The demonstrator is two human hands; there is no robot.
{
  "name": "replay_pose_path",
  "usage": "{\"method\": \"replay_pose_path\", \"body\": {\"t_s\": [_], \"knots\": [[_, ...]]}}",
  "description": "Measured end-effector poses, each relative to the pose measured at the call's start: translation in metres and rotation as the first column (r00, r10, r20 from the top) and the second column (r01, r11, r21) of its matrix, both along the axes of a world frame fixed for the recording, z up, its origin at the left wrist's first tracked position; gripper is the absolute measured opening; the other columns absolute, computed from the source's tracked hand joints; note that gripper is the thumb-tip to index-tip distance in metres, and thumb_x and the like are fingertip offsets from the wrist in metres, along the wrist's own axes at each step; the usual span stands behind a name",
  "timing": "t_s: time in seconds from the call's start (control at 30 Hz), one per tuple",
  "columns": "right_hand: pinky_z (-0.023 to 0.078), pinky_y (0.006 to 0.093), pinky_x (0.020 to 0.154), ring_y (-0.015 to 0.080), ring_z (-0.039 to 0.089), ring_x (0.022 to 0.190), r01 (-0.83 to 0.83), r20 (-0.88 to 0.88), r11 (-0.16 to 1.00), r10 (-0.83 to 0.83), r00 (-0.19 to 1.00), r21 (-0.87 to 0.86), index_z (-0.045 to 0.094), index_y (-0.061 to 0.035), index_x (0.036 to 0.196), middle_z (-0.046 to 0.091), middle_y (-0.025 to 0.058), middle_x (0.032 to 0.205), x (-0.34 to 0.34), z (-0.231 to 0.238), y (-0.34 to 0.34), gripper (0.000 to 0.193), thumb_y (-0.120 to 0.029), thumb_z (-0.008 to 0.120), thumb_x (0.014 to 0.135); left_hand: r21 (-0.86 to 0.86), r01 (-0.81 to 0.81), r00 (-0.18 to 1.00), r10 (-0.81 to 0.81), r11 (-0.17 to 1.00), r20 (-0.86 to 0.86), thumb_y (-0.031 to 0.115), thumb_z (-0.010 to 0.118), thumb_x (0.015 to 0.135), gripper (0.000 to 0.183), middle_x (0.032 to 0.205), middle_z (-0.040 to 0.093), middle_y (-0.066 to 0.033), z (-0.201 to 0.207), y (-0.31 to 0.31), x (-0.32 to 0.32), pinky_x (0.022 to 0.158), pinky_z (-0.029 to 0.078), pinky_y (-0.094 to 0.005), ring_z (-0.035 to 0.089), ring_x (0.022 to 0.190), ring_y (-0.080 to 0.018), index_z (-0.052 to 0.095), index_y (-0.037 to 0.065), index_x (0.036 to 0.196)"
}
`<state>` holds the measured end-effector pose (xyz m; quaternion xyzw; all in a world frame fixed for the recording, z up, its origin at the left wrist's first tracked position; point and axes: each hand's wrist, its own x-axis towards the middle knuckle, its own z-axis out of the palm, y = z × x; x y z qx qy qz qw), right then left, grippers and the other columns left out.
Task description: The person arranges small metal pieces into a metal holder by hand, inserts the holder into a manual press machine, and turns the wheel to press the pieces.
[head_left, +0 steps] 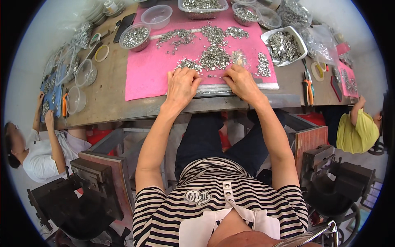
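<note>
A pink mat lies at the bench's near edge, with heaps of small silvery metal pieces across it. My left hand rests at the mat's near side, thumb and fingertips pressed together beside a small heap. To the right, my right hand is pinched in the same way, just in front of the main heap. A few loose pieces lie between the two hands. Whatever sits in either pinch is too small or hidden to make out. Another group of pieces lies right of my right hand.
A round tub and a white tray, both holding metal pieces, flank the mat. Farther back stand an empty clear bowl and a full container. Orange-handled pliers lie right. Co-workers sit at left and right.
</note>
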<state>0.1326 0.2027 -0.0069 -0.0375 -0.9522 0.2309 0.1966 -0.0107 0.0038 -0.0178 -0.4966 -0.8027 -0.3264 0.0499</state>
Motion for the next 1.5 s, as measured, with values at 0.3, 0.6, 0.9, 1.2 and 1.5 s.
{"method": "replay_pose_path", "body": {"t_s": [0.3,0.6,0.9,1.2,1.5], "knots": [[0.053,0.0474,0.074,0.0399,0.064,0.083,-0.019,0.021,0.997,0.021,1.0,-0.076,0.066,0.0022,0.09,0.063,0.0181,0.088,0.002,0.003,0.001,0.008,-0.004,0.069,0.087,-0.032,-0.078,0.996,0.079,0.996,0.043,0.015,0.07,0.089,0.004,0.087,0.066,-0.0031,0.003,-0.01,-0.002,0.088,0.036,-0.0437,0.06,0.091,-0.0245,0.07,0.012,0.091],[0.052,0.04,0.072,0.0321,0.065,0.081,-0.015,-0.021,0.932,0.008,1.0,-0.361,0.063,0.0012,0.097,0.065,0.0142,0.091,0.009,0.02,-0.039,0.011,0.001,0.068,0.087,-0.027,0.048,0.994,-0.05,0.998,-0.095,0.019,0.073,0.088,0.008,0.086,0.061,-0.0026,-0.003,-0.008,-0.009,0.092,0.036,-0.0487,0.059,0.093,-0.0247,0.074,0.017,0.096],[0.046,0.0421,0.078,0.0328,0.059,0.084,-0.081,-0.194,0.968,0.034,0.98,-0.239,0.06,-0.0002,0.095,0.06,0.0131,0.09,0.006,-0.005,-0.065,0.014,0.003,0.069,0.085,0.005,0.086,0.994,-0.086,0.996,-0.067,0.013,0.072,0.087,0.007,0.089,0.062,-0.0053,-0.001,-0.009,-0.006,0.091,0.038,-0.0428,0.059,0.094,-0.0259,0.069,0.009,0.091],[0.049,0.0401,0.079,0.0308,0.062,0.087,-0.027,-0.254,1.0,0.026,0.967,-0.004,0.062,-0.0008,0.096,0.064,0.0117,0.096,0.007,-0.008,-0.074,0.019,0.004,0.071,0.081,0.06,0.083,0.996,-0.081,0.995,-0.032,0.01,0.071,0.088,0.009,0.087,0.063,-0.0054,-0.004,-0.014,-0.003,0.086,0.038,-0.0395,0.059,0.087,-0.0255,0.067,0.008,0.096],[0.048,0.0398,0.077,0.0283,0.063,0.087,-0.149,-0.223,0.988,0.154,0.962,0.042,0.066,-0.002,0.099,0.065,0.0098,0.095,0.011,0.002,-0.056,0.017,-0.001,0.072,0.083,0.325,-0.007,0.91,-0.128,0.946,0.393,0.002,0.064,0.092,0.005,0.088,0.064,-0.0104,-0.002,-0.026,0.036,0.077,0.046,-0.0407,0.06,0.082,-0.0302,0.062,0.002,0.097]]}}
